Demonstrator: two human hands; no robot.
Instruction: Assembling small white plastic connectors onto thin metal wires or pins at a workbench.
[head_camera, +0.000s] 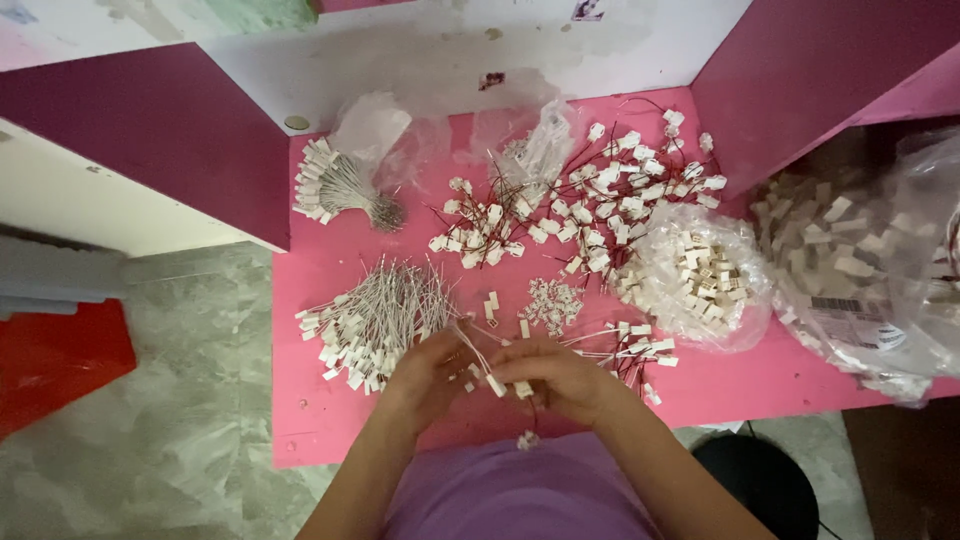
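Two hands meet low on the pink table (330, 420): my left hand (432, 372) pinches thin white wires (470, 345), my right hand (560, 378) closes on a small white connector (497, 385) (best held steady, I think). Rightward sit a clear bag of connectors (695, 275) and a bigger labelled bag (860, 280).

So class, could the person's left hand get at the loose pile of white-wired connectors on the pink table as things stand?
Probably yes. The left hand lies right beside the loose pile of white-wired connectors, with only bare pink table between them, though its fingers seem busy with small white parts.
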